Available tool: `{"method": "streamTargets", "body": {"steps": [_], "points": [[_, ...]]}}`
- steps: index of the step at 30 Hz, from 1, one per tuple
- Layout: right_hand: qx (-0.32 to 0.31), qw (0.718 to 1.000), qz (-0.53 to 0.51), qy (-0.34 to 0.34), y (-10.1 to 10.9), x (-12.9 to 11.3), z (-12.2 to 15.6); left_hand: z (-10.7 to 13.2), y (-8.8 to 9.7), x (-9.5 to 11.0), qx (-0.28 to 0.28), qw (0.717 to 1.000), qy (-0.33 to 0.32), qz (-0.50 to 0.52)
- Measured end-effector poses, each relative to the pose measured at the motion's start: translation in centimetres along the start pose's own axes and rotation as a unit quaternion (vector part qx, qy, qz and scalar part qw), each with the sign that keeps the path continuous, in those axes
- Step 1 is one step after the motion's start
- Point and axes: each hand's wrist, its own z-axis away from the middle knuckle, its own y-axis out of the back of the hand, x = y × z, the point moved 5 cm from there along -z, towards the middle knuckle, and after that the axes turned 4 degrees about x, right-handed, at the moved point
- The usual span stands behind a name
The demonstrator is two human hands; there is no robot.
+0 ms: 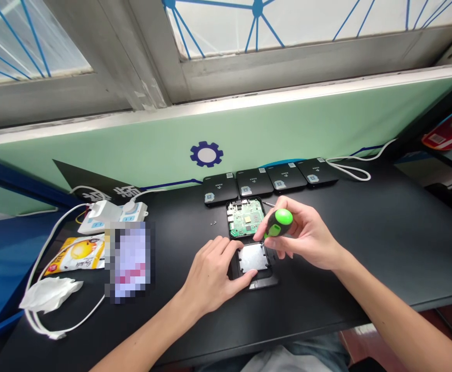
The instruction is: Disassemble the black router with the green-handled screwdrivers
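Observation:
My right hand [303,232] is shut on a green-and-black screwdriver [279,223], whose tip points down at the upper right corner of a silver metal plate [253,258]. That plate lies inside an open black device casing [249,279]. My left hand [212,274] grips the casing's left side, with the thumb along its lower edge. Just beyond lies a second open casing [245,218] holding a green circuit board. Several tiny screws [213,223] lie to its left.
Several closed black device boxes [253,182] stand in a row at the back of the black desk [365,248]. To the left are a white power strip [113,214], white cables, a yellow snack bag [74,253], a pixelated object [129,261] and crumpled white plastic [49,293].

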Motion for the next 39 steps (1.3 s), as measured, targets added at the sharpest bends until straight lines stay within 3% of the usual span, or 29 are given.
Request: {"method": "streamTargets", "body": {"steps": [8, 13, 21, 32, 39], "points": [[0.007, 0.996, 0.065, 0.057, 0.49, -0.13, 0.03, 0.02, 0.13, 0.13, 0.006, 1.0, -0.004, -0.005], [-0.008, 0.999, 0.024, 0.024, 0.58, 0.37, 0.24, 0.09, -0.08, 0.03, 0.011, 1.0, -0.002, -0.007], [-0.039, 0.998, -0.027, 0.03, 0.3, -0.22, 0.15, 0.0, 0.01, 0.09, 0.007, 1.0, -0.005, -0.001], [0.044, 0.998, -0.031, 0.015, 0.4, 0.1, -0.22, 0.15, -0.06, 0.01, 0.001, 1.0, -0.001, 0.002], [0.036, 0.999, -0.007, 0.039, 0.53, 0.0, -0.19, 0.09, -0.04, 0.09, 0.003, 1.0, -0.003, 0.0]]}}
